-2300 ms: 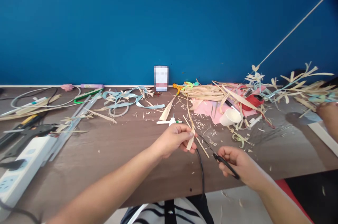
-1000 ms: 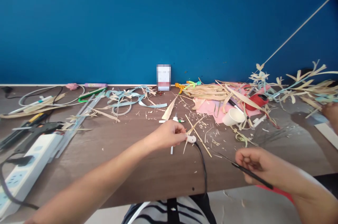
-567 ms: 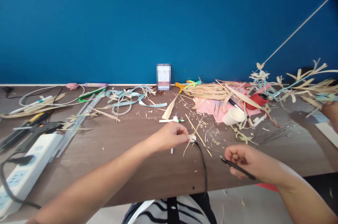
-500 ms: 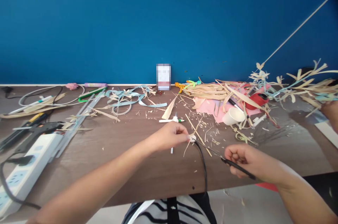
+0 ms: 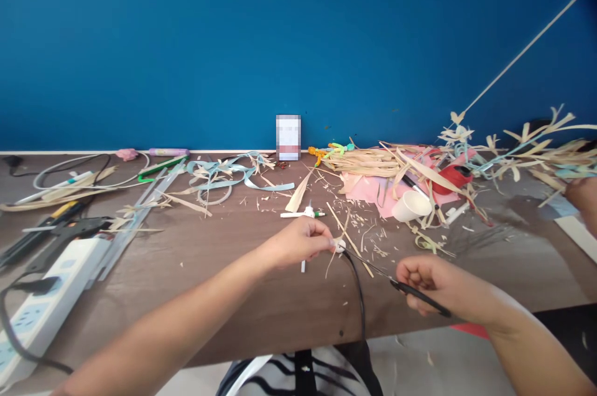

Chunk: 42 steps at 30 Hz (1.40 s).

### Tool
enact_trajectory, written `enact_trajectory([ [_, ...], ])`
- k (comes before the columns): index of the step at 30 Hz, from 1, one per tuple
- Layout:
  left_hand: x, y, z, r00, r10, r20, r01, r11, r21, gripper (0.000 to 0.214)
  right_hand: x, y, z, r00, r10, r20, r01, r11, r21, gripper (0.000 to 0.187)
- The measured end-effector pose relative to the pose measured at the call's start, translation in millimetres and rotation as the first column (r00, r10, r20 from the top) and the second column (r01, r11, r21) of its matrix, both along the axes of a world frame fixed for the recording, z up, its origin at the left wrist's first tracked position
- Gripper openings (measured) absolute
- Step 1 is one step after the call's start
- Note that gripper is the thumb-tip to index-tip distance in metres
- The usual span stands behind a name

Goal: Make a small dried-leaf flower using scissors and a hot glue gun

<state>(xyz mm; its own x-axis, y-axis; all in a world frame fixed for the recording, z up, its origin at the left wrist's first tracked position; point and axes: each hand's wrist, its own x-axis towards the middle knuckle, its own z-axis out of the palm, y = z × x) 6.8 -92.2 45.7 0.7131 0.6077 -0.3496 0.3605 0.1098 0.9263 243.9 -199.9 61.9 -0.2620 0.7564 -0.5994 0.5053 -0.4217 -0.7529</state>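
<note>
My left hand (image 5: 301, 239) is closed in a pinch, thumb against fingers, on a thin pale strip of dried husk (image 5: 345, 228). A small white round piece (image 5: 340, 247) sits right at its fingertips; whether the hand grips it too I cannot tell. My right hand (image 5: 433, 287) is closed around the black handle of a pair of scissors (image 5: 422, 298). Their slim blades point left and reach the strip by my left fingertips. From beside the white piece, a black cable (image 5: 360, 296) curves down over the table edge.
Husk scraps (image 5: 364, 225) litter the brown table (image 5: 224, 296). Behind them lie a husk bundle (image 5: 359, 163), pink paper (image 5: 364, 191) and a paper cup (image 5: 412, 206). A power strip (image 5: 51, 303) and glue gun (image 5: 65, 237) stand left. Another person's hand (image 5: 583, 197) shows at right.
Almost nothing differs. Both hands and the scissors keep nearly the same place, and the view has shifted only slightly.
</note>
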Motion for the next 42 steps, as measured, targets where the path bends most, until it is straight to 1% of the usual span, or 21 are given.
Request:
enact_trajectory([
  [4, 1, -1, -1.3, 1.0, 0.006, 0.017, -0.006, 1.0, -0.005, 0.017, 2, -1, -3.0, 1.0, -0.013, -0.022, 0.013, 1.0, 0.0, 0.012],
  [12, 4, -2, -1.6, 1.0, 0.023, 0.016, -0.023, 1.0, 0.001, 0.018, 0, 1, 3.0, 0.999, -0.015, -0.029, 0.015, 1.0, -0.016, 0.009],
  [18, 2, -1, -4.9, 0.999, -0.005, 0.037, 0.005, 1.0, -0.004, 0.019, -2, 1, 0.4, 0.995, -0.041, -0.093, 0.038, 0.999, -0.032, 0.011],
  [25, 1, -1, 0.5, 0.995, 0.007, 0.097, 0.003, 0.995, -0.098, 0.017, -4, 2, -9.1, 0.986, -0.075, -0.149, 0.068, 0.996, -0.054, 0.014],
  [31, 2, -2, 2.8, 0.99, 0.004, 0.138, 0.017, 0.988, -0.155, 0.017, -9, 4, -9.8, 0.986, -0.105, -0.126, 0.103, 0.994, -0.022, 0.014],
  [37, 3, -2, 2.8, 0.994, 0.013, 0.109, 0.003, 0.99, -0.143, 0.016, -11, 4, -5.0, 0.992, -0.099, -0.073, 0.099, 0.995, -0.005, 0.013],
  [42, 3, -1, 0.7, 0.993, 0.012, 0.116, 0.005, 0.989, -0.145, 0.016, -9, 3, -8.3, 0.994, -0.098, -0.046, 0.098, 0.995, -0.003, 0.016],
])
